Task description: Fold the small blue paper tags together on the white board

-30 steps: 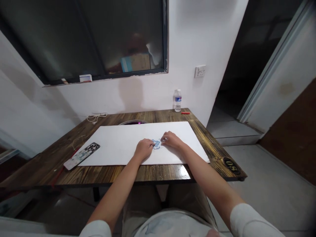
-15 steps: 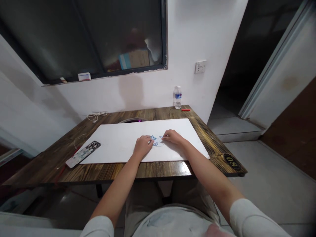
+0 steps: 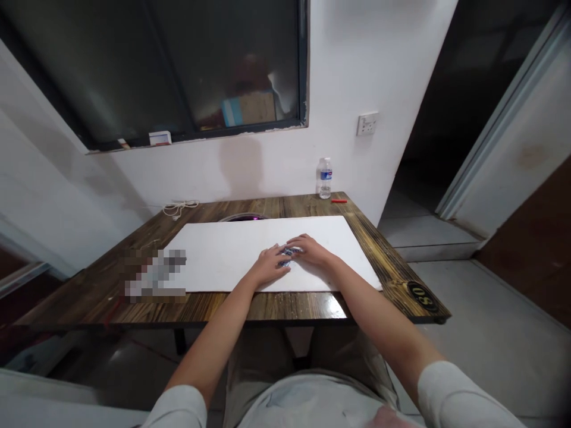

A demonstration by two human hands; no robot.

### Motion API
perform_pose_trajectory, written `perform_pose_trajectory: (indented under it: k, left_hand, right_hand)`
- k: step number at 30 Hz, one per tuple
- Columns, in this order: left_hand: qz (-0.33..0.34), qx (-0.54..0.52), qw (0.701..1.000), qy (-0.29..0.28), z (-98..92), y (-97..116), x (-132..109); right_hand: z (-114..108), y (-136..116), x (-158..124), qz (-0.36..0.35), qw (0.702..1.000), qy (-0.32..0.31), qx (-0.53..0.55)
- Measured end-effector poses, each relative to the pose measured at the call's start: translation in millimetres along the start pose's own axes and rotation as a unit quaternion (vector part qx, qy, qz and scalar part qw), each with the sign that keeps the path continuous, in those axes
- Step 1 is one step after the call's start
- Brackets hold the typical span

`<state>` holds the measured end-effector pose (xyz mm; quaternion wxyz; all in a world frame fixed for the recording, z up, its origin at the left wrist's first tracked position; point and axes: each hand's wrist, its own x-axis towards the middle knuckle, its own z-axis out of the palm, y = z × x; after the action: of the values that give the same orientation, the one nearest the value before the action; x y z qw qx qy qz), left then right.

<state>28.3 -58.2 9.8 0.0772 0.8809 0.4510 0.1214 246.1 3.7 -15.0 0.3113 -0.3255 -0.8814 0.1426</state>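
Observation:
A small piece of blue-and-white printed paper (image 3: 289,255) lies folded or crumpled on a white board (image 3: 223,255), mostly hidden under my fingers. My left hand (image 3: 270,266) and my right hand (image 3: 310,250) press in on it from either side, their fingertips almost meeting over it. Its exact shape is hidden by my fingers.
The board lies on a dark wooden table (image 3: 267,312). A blurred-out flat object (image 3: 155,274) sits at the board's left edge. Behind the board are a round dark rim (image 3: 243,217), a white cable (image 3: 181,207), a water bottle (image 3: 325,178) and a small red stick (image 3: 339,201).
My hands have closed in toward each other over the paper, which now looks more compact and is mostly covered. The object at the left now appears blurred out.

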Motion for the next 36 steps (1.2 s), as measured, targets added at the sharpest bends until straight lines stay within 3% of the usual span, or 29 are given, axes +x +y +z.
perform_pose_trajectory:
  k: [6,11,16,22,29,36]
  left_hand:
    - [-0.063,0.004,0.995,0.08,-0.7,-7,3]
    - [-0.096,0.031,0.986,0.133,4.8,-17,6]
    - [-0.057,0.003,0.991,0.122,5.5,-13,7]
    - [-0.044,-0.002,0.995,0.085,1.4,-2,7]
    - [0.076,-0.025,0.997,0.012,2.0,-5,4]
    - [0.042,-0.024,0.998,0.035,-4.2,-2,3]
  right_hand:
    - [-7,0,-3,0.012,0.999,-0.046,0.013]
    - [-14,-8,-3,-0.021,0.996,-0.064,0.051]
    - [-12,-13,-3,-0.021,0.991,-0.072,0.113]
    - [-11,-16,-4,0.012,0.993,-0.041,0.107]
    - [-6,-7,-1,0.037,0.997,0.047,0.059]
    - [-10,-4,-4,-0.001,0.996,-0.056,0.062]
